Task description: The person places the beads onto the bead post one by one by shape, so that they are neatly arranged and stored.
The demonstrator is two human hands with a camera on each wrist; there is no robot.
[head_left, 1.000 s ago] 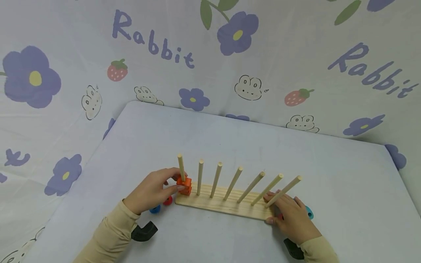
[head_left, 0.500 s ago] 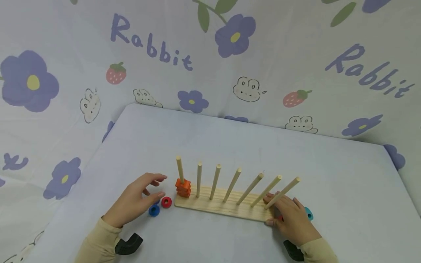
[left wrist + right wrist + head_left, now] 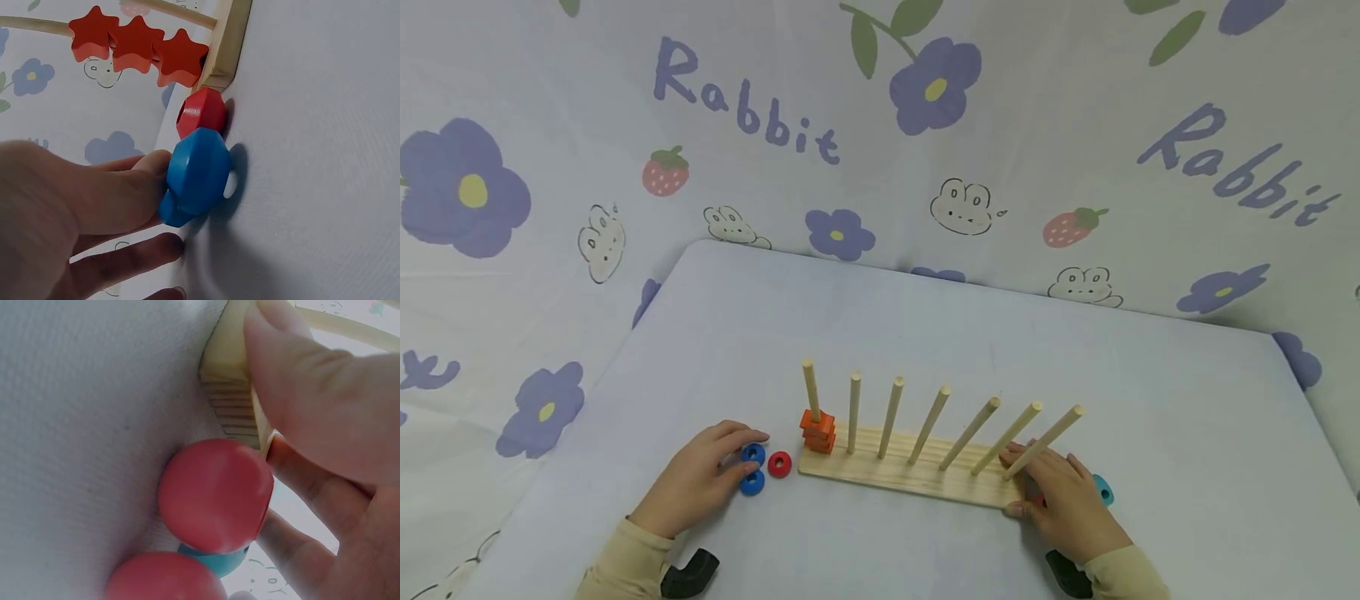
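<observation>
Head view, left hand: thumb and forefinger a little parted, with the farther blue bead between them; whether they pinch it, I cannot tell.
Nearer blue bead: just beside the thumb tip, on the person's side of it.
Single red bead: just past the left fingertips, on the table.
Star stack: beyond that, orange-red, on the peg closest to the left hand.
Right hand: grips one end of the wooden base, thumb at its near edge, fingers at the far side; seven pegs run from this grip toward the left hand.
Teal bead: just outside the right hand.

Left wrist view, thumb: its tip meets the edge of one blue bead, the other partly hidden behind; lower fingers spread apart.
Stars: three, beyond the beads.

Right wrist view, grip: thumb laid against the wooden base, fingers opposite it.
Two red beads: below the thumb, one by the base's end, the teal bead partly hidden behind.
</observation>
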